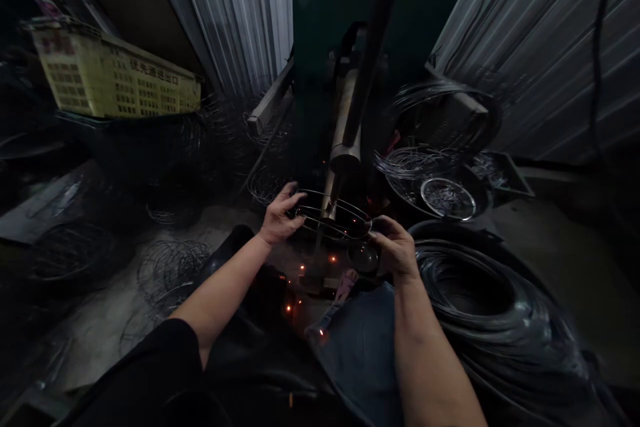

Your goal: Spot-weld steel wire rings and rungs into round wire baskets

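Note:
Between my hands is a round wire frame of thin metal rings, held level in front of me. My left hand pinches its left side with thumb and fingers. On the opposite side, my right hand grips the rim between thumb and fingertips. The rod-like metal arm of a welding machine comes down to the frame, its narrow tip at the rings. Whether the tip touches the wire I cannot tell. Several orange sparks glow below the frame.
At right lies a big coil of wire; behind it, a metal bowl of small pieces stands beside loose wire rings. Wire frames are heaped on the left floor. A yellow crate stands further back. Corrugated panels flank the machine.

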A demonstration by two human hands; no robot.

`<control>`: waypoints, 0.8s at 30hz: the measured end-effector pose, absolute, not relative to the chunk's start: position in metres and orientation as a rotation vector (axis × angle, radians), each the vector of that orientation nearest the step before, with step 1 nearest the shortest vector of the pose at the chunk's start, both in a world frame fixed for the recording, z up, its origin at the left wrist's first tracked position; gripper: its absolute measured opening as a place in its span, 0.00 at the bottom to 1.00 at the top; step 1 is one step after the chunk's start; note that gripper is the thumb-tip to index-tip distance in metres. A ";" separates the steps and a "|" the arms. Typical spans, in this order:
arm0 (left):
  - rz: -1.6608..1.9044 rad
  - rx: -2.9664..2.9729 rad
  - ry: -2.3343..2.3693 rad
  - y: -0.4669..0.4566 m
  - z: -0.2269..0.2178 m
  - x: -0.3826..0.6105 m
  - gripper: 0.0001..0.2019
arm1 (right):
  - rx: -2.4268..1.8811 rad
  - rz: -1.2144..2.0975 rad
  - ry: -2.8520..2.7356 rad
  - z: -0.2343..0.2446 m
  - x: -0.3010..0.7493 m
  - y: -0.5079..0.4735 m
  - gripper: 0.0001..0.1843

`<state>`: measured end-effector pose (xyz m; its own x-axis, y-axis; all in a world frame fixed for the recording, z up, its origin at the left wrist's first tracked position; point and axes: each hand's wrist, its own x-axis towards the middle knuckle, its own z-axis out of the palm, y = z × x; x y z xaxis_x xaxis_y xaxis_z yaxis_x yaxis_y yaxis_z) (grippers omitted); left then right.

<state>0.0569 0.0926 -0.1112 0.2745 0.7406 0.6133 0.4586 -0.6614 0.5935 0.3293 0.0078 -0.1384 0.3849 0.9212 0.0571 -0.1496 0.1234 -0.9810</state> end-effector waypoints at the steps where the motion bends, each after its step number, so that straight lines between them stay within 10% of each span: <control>1: 1.410 2.226 1.205 0.085 -0.111 0.059 0.26 | -1.194 0.944 -0.822 -0.139 0.328 0.006 0.24; 11: 1.078 2.017 1.236 0.008 -0.176 0.108 0.56 | -1.350 0.902 -0.742 -0.128 0.284 -0.050 0.25; 24: 0.990 1.562 0.931 0.046 -0.178 0.102 0.68 | -1.282 1.137 -0.722 -0.076 0.252 -0.041 0.27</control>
